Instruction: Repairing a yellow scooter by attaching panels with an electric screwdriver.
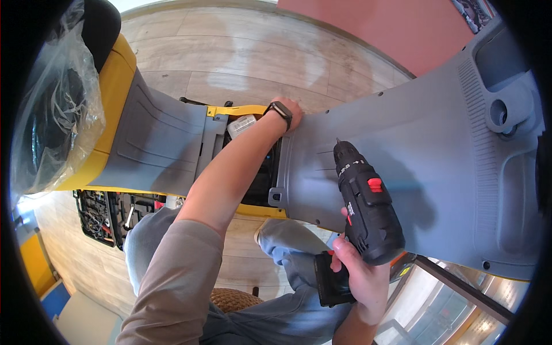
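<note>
Drill (368, 207), black with a red switch (375, 184), is in the right hand (365, 279), whose fingers are wrapped round the grip, closed on it, with the thumb (345, 248) just below the body. Its nose points away from the person and slightly left, over the near half of the grey panel (437, 132), and a shadow falls on the panel to its right. The battery (333, 280) hangs over the person's jeans (287, 241), left of the wrist.

The left arm (230, 167) reaches across the dark opening (265, 181) at the panel's left end. The left hand (295, 112), with a watch (280, 113) at its wrist, is at the panel's far left corner; its fingers are hidden, so I cannot tell how far open they are or whether they grip anything.

A white label (241, 125) shows in the opening, beside the yellow frame (238, 109). Left of that is a second grey cover (161, 135), then clear plastic (57, 121). A tool case (118, 221) lies open on the floor (253, 46), a wrench (130, 216) inside it
</note>
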Motion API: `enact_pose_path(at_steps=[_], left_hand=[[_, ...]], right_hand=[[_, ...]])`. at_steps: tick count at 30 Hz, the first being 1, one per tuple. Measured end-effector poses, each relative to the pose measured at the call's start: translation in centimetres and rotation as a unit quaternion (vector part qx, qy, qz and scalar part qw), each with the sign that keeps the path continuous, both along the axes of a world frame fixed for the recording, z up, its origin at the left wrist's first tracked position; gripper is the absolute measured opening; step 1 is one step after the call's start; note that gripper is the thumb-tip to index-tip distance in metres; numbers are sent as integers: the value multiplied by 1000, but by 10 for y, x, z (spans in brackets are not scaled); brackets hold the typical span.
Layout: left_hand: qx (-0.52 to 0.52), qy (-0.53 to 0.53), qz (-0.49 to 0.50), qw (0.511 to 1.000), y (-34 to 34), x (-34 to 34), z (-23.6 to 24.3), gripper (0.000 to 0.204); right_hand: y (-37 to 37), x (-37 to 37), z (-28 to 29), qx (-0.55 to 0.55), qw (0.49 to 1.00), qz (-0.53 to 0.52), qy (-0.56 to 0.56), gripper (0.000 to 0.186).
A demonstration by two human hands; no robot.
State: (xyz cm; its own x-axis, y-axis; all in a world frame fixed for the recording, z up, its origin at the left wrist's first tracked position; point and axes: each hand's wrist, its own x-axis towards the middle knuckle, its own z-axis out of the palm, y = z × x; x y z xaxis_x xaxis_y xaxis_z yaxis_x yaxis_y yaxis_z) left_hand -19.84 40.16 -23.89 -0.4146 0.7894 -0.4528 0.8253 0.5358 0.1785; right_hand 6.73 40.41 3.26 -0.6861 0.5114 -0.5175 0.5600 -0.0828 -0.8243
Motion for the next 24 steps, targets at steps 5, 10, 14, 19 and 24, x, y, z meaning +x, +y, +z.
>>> enact_pose_path(at_steps=[5, 10, 14, 19, 24], left_hand=[[23, -27, 34, 999, -4, 0, -7, 30], [46, -57, 129, 989, 1, 0, -4, 33], [54, -55, 177, 981, 2, 1, -5, 33], [38, -57, 129, 989, -1, 3, 2, 33], [2, -31, 60, 998, 9, 0, 3, 32]], right_hand=[[-1, -1, 3, 1, 999, 25, -26, 53], [-5, -4, 3, -6, 1000, -7, 4, 32], [-10, -9, 6, -20, 999, -21, 18, 33], [-11, -2, 2, -6, 1000, -10, 5, 34], [-10, -1, 2, -17, 1000, -17, 4, 34]])
